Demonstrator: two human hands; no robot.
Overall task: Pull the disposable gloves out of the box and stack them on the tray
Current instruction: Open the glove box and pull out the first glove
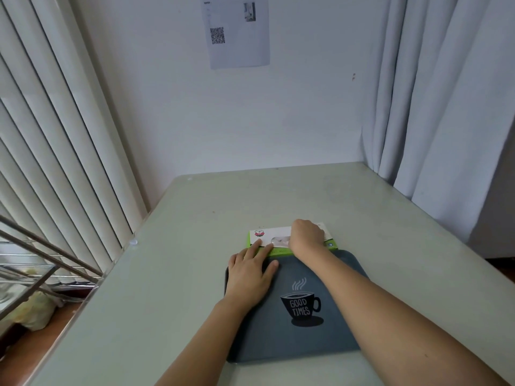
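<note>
A green and white glove box (259, 235) lies flat on the table just beyond the far edge of a dark grey tray (278, 338) printed with a coffee cup and "GOOD TIMES". Pale gloves (280, 240) show through the slot in the box top. My left hand (250, 270) lies flat over the tray's far left corner, straight fingers pressing on the box's near edge. My right hand (306, 236) sits on the box at the slot, fingers curled down out of sight; what they hold is hidden.
The pale table (172, 274) meets a white wall at the back. Vertical blinds (55, 135) and a metal rack (36, 260) stand to the left, and curtains (434, 93) hang at the right. A printed sheet (237, 32) is stuck to the wall.
</note>
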